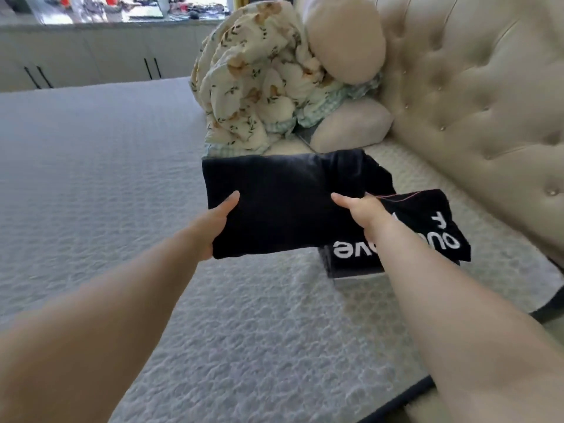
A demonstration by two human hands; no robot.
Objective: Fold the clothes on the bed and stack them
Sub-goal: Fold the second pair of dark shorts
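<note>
The bed [106,178], under a pale textured cover, carries a rumpled floral blanket [253,83] and two beige pillows [351,126] near the headboard [476,96], plus a black garment [351,254] with white lettering.

1. Two arms were seen entering from the lower edge of the head view, one at each side.
2. Both forearms were bare along their whole visible length; no sleeve or cuff was seen on either.
3. The left hand [213,227] was uncovered: no glove, ring or band was visible on the parts shown.
4. The right hand [363,212] was likewise uncovered, and no watch or bracelet was seen at the wrist.
5. The thumbs were the only digits clearly seen; the nails were short and showed no visible polish.
6. The upper arms and the rest of the body were not shown.
</note>
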